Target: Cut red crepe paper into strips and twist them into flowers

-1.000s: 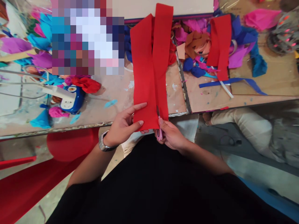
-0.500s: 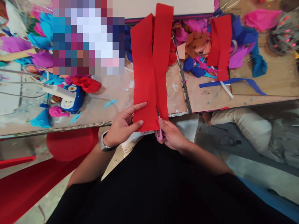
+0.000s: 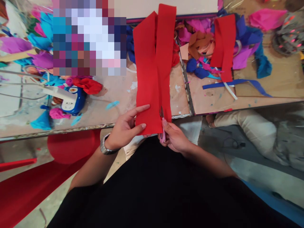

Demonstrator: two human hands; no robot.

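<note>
A long red strip of material (image 3: 147,79) lies folded over the table's front edge, its near end raised toward my body. My left hand (image 3: 125,128) grips the lower left part, thumb and index finger on top, other fingers underneath. Pink-handled scissors (image 3: 162,134) are in my right hand (image 3: 175,136), at the strip's lower right. Their blades point away from me along the edge between the upper layer and the red layer beneath. Part of the handles is hidden by my fingers.
Colourful scraps (image 3: 40,60) and a blue and white power socket (image 3: 74,99) with cables lie at left. Another red strip (image 3: 224,47) rests among scraps at right, behind a blue ribbon (image 3: 237,83). A person's leg (image 3: 251,129) shows below the table's right part.
The scissor blades have parted slightly and now show wider beside the red edge. Both hands have stayed almost in place.
</note>
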